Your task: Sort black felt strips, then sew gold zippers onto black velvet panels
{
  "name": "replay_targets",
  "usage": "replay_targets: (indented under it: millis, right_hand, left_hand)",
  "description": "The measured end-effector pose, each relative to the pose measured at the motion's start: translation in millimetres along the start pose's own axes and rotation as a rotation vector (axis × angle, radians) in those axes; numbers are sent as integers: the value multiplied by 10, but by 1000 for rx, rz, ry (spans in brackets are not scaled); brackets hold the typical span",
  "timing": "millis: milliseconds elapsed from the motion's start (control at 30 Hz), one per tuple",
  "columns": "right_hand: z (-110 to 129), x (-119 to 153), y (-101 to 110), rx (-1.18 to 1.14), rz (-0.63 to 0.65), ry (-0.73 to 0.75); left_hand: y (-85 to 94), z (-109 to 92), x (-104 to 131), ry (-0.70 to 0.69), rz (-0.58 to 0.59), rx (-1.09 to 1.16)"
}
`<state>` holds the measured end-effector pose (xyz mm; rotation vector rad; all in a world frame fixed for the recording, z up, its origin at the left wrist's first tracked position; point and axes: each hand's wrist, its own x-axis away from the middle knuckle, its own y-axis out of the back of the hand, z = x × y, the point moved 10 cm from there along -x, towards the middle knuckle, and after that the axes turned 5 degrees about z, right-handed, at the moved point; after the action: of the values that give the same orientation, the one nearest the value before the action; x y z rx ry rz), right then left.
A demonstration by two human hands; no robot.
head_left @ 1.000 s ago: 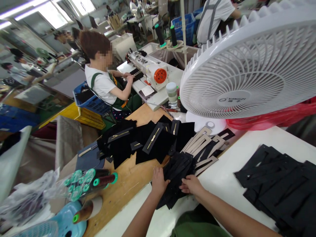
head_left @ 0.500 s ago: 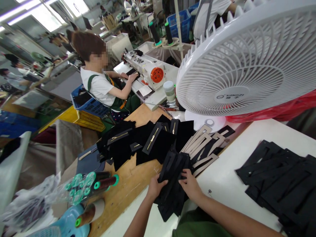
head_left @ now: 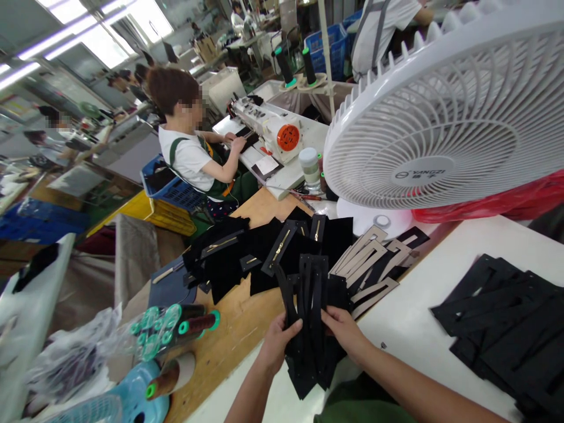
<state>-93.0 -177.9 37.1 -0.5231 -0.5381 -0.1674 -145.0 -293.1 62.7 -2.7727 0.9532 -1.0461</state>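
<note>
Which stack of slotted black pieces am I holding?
The held stack, between your left hand and right hand; the other stack lies untouched on the white tabletop, right.

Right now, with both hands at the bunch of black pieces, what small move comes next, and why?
Probably ease the left hand and right hand slightly together to square up the black pieces: the hands hold the bunch from opposite sides, but its upper ends splay apart and its lower ends look uneven.

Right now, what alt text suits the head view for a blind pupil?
The left hand and right hand hold slotted black pieces. Black fabric and zips lie beyond; a fan stands right, a co-worker sits at a sewing machine.
</note>
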Motion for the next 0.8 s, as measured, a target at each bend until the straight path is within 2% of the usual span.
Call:
replay_targets:
  millis: [200, 367, 567, 800]
  right_hand:
    - [212, 183, 125, -126, -36, 31]
    - [384, 305, 248, -153, -78, 86]
    - [559, 452, 400, -158, -137, 143]
    - [596, 631, 568, -164, -154, 175]
  left_hand:
    - [-148, 24, -54, -18, -60, 54]
    - [-410, 30, -73, -36, 50, 97]
    - [-377, 97, -113, -10, -28, 159]
    - [-456, 65, -154, 6, -18, 220]
